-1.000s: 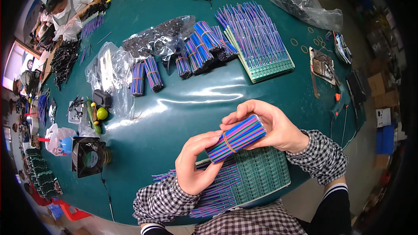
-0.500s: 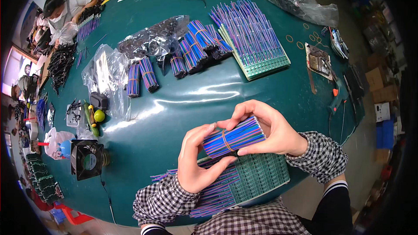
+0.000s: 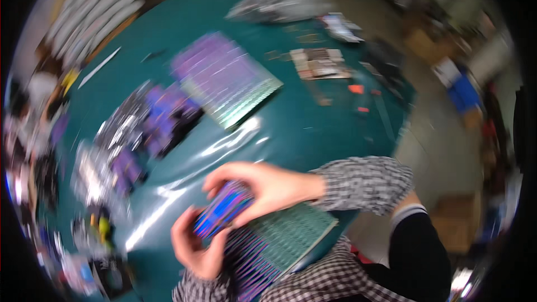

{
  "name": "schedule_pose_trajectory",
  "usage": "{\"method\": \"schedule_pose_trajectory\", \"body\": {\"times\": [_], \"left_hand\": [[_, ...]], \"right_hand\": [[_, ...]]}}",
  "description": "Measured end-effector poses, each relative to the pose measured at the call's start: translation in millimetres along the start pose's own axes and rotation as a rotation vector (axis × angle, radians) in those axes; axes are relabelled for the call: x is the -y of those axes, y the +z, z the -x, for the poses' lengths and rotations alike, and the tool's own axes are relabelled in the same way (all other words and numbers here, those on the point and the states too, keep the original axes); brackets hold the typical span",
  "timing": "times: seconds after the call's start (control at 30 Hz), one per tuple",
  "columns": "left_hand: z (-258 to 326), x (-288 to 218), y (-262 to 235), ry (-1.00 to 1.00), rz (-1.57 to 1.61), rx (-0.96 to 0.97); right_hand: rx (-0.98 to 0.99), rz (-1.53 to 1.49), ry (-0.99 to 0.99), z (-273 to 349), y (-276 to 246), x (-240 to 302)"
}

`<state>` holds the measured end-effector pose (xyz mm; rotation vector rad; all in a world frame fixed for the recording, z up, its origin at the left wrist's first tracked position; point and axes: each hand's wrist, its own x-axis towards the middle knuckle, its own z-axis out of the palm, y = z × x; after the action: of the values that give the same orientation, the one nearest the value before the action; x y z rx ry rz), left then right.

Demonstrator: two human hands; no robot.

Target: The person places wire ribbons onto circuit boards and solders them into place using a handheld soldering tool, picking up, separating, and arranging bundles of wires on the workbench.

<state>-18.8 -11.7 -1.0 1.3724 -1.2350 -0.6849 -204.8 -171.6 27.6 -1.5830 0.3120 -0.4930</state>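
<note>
Both hands hold a short, thick bundle of blue and purple wires [image 3: 225,208] above the table. My right hand [image 3: 267,185] wraps its far right end from above. My left hand [image 3: 196,246] curls round the near left end, thumb below. Under them, by the table's front edge, lies a green circuit board panel [image 3: 299,226] with rows of loose wires [image 3: 254,265] along its left side. The picture is smeared by motion, so the bundle's band cannot be made out.
Beyond my hands a stack of green panels with purple wires [image 3: 224,78] lies on the green table [image 3: 313,134]. More wire bundles [image 3: 168,117] and clear plastic bags [image 3: 92,168] stand left. A dark fan [image 3: 112,277] is near left; tools [image 3: 358,89] lie right.
The view has swung to the right, so the table's things have shifted left and turned. Both hands still hold the wire bundle, now tilted more steeply.
</note>
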Motion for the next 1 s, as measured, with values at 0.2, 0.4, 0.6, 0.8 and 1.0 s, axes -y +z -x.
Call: {"method": "schedule_pose_trajectory", "body": {"times": [0.2,0.4,0.6,0.8,1.0], "left_hand": [[-6,-8,8,-0.012,-0.168,0.036],[-16,-1,20,0.224,-0.059,0.218],[-12,20,4,0.096,0.011,0.271],[2,9,42,0.146,0.056,0.392],[19,-41,72,0.181,0.074,0.481]], "right_hand": [[-0.157,-0.116,-0.038,20,7,-13],[-0.378,0.009,-0.277,11,3,-87],[-0.486,0.227,-0.319,45,20,-51],[-0.496,0.126,-0.214,81,21,-45],[-0.469,-0.012,-0.174,77,22,-52]]}}
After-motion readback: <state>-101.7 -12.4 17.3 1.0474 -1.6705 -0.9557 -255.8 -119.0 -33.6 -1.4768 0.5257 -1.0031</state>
